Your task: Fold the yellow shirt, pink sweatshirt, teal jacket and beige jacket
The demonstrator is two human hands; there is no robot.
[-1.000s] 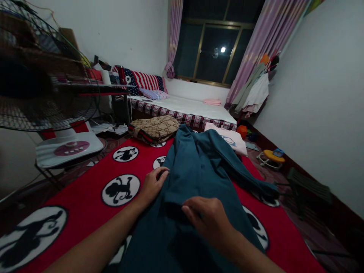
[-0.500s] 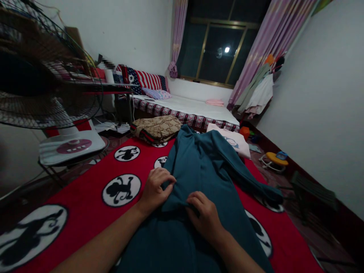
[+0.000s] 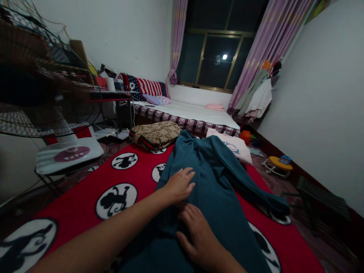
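A dark teal long-sleeved garment (image 3: 218, 197) lies spread on a red blanket (image 3: 82, 204) printed with black figures in white circles. One sleeve stretches out to the right; the other side is folded inward along the left edge. My left hand (image 3: 179, 185) rests flat on the upper middle of the garment, fingers extended. Just below it, my right hand (image 3: 197, 233) lies on the cloth with its fingers loosely out and the thumb apart. Part of the cloth under both hands is hidden.
A tan patterned bag (image 3: 156, 134) and a folded pink garment (image 3: 231, 146) lie at the blanket's far end. A fan (image 3: 42, 83) stands at left on a white seat. Beyond are a bed (image 3: 193, 112), a yellow stool (image 3: 280, 163) and a dark folding stool (image 3: 322, 197).
My left hand has let go of the fabric edge and moved right, flattening onto the garment. My right hand has shifted slightly down and opened from its pinch.
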